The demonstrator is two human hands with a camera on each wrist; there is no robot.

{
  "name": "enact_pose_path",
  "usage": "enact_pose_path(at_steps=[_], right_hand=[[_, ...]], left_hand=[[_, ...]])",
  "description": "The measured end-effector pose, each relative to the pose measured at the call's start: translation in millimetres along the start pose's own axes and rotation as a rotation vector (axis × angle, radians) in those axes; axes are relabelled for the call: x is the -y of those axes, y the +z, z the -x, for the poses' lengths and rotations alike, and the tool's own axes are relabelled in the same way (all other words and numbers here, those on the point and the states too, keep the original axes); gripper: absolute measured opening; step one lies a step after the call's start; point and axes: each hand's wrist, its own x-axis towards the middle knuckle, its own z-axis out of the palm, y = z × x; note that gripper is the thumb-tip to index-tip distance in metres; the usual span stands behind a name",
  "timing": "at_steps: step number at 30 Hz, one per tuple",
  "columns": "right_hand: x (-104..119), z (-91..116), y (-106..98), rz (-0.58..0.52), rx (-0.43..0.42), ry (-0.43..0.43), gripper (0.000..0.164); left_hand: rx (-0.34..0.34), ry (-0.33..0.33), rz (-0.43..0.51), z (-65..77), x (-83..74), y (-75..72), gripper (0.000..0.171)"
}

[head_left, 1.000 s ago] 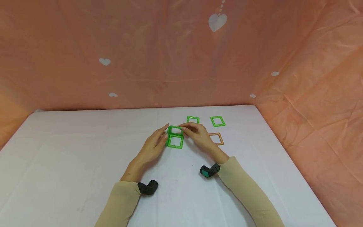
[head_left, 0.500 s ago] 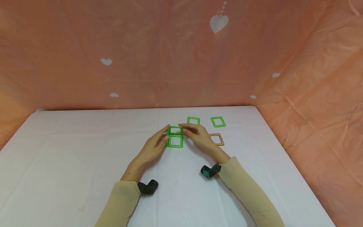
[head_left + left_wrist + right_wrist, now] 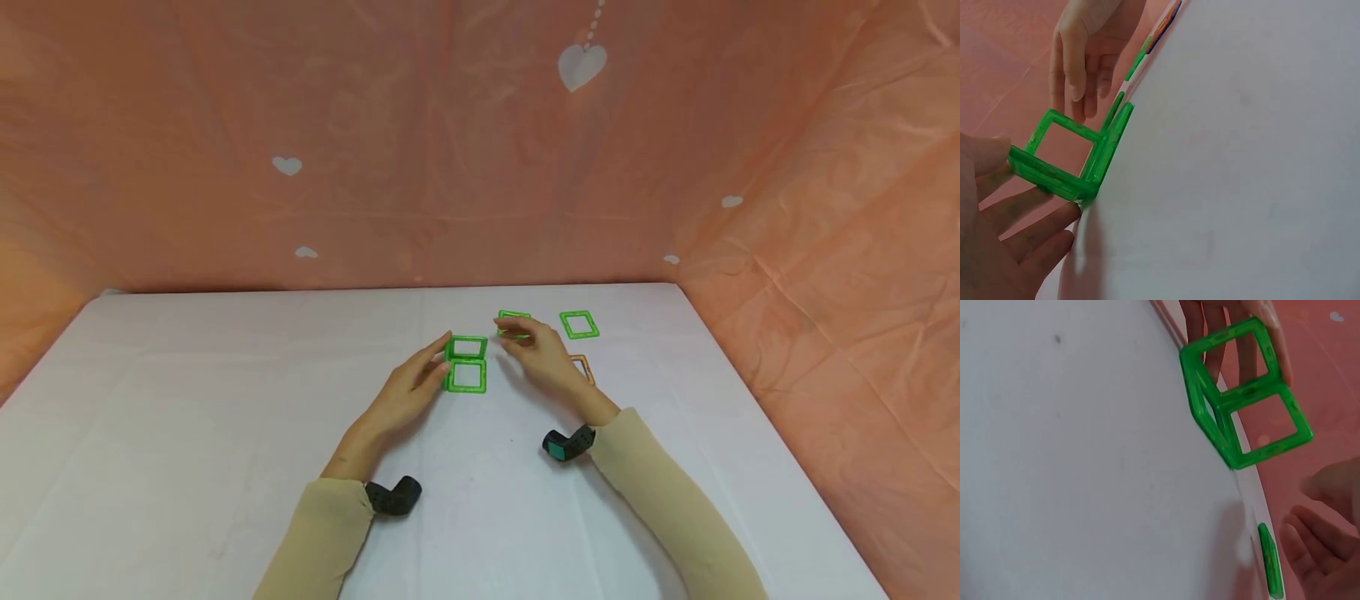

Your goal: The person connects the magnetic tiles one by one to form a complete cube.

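Green magnetic tiles [image 3: 467,390] stand joined in the middle of the table, one flat, one upright at the back and one upright at the left. My left hand [image 3: 401,396] holds the left upright tile, thumb at its edge and fingers along its outer side, as the left wrist view shows. To the right, my right hand [image 3: 547,358] is apart from the joined tiles [image 3: 1250,394], its fingers loosely bent with nothing between them. Its fingers overlap a loose green square tile [image 3: 514,314] behind them in the head view, hiding part of it.
Another loose green tile [image 3: 581,335] lies at the back right. Nearer, an orange tile [image 3: 588,369] is partly hidden by my right wrist. A white cloth [image 3: 187,433] covers the table, and a pink curtain [image 3: 420,167] with white hearts hangs behind it.
My right hand has let go of the right side of the joined green tiles and moved right, towards the loose square tile. My left hand stays at the left side.
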Motion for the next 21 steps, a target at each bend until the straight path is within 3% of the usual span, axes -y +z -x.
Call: enact_pose_path(at_steps=[4, 9, 13, 21], right_hand=[[-0.2, -1.5, -4.6, 0.078, -0.059, 0.018, 0.041], [-3.7, -6.8, -7.6, 0.185, -0.062, 0.025, 0.047], [-8.0, -13.7, -8.4, 0.275, -0.015, 0.000, 0.053], [-11.3, -22.1, -8.6, 0.334, 0.103, 0.120, 0.060]], left_hand=[[0.002, 0.003, 0.003, 0.2, -0.9, -0.4, 0.051], [0.005, -0.016, 0.009, 1.2, -2.5, -0.9, 0.052], [0.004, -0.025, 0.017, 1.5, -2.9, -0.6, 0.052], [0.000, -0.021, 0.015, 1.0, -2.1, 0.9, 0.052]])
